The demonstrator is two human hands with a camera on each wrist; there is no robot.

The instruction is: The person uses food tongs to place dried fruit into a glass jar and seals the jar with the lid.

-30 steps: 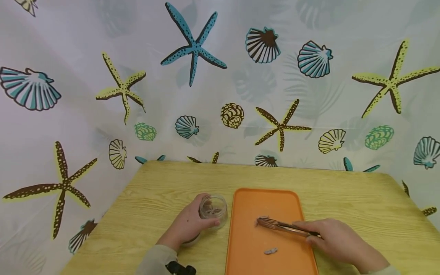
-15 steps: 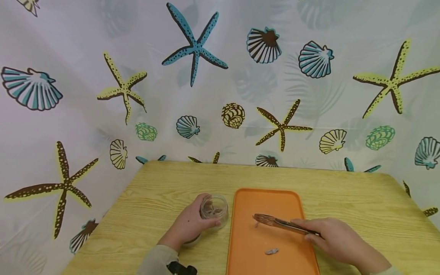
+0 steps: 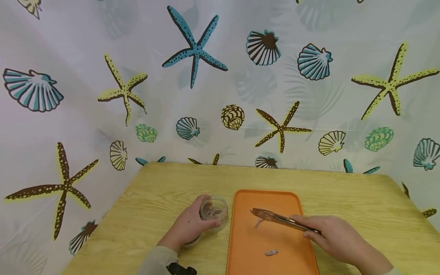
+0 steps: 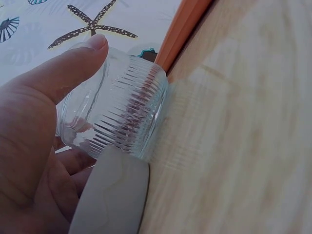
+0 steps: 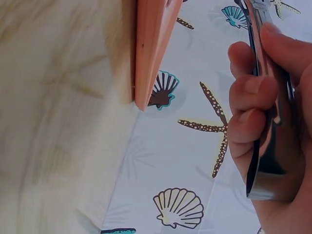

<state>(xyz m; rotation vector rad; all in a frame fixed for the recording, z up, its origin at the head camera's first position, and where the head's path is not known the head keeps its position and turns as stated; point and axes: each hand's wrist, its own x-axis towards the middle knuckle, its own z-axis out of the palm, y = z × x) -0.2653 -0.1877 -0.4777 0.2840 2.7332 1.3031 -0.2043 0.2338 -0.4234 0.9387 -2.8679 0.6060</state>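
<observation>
My left hand (image 3: 192,221) holds a clear glass jar (image 3: 214,212) on the table, left of the orange tray (image 3: 237,244). Small dark strips show inside the jar; its ribbed side (image 4: 124,109) and my thumb across it fill the left wrist view. Over the tray, my right hand (image 3: 335,233) grips metal tongs (image 3: 285,221), their handle end (image 5: 278,161) clear in the right wrist view. A thin greyish strip (image 3: 258,223) hangs from the tongs' tips. Lower on the tray lies another small grey piece (image 3: 271,252), apart from the tongs.
A pale rounded object (image 4: 114,190), its kind unclear, sits beside the jar under my left hand. The wood-patterned table (image 3: 172,179) extends behind and to both sides of the tray. A curtain (image 3: 206,95) with starfish and shells hangs beyond the table.
The tongs have risen off the tray and shifted slightly left and away, lifting the greyish strip with them. My left hand and the jar have stayed in place.
</observation>
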